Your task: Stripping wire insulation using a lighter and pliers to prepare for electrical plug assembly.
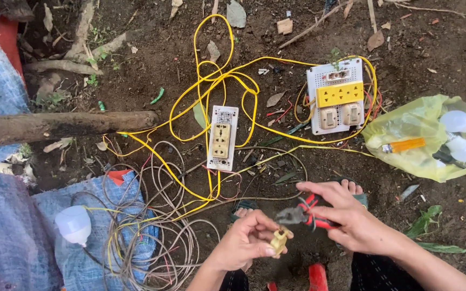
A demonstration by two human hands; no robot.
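My left hand (244,242) pinches a small beige plastic socket piece (279,240) low in the middle of the head view. My right hand (351,218) grips pliers with red and black handles (304,213), their dark jaws resting just above the beige piece. A narrow white board with a beige socket (223,138) lies on the soil ahead. Farther right sits a wider white board with a yellow socket strip and two beige switches (336,96). Yellow wire (211,86) loops between and around both boards.
A coil of grey wire (152,237) lies on a blue tarp (17,237) at left, beside a white bulb (74,223). A log (60,126) crosses the left side. A yellow plastic bag with bulbs and an orange tool (432,137) sits at right. My sandalled feet (351,188) are below.
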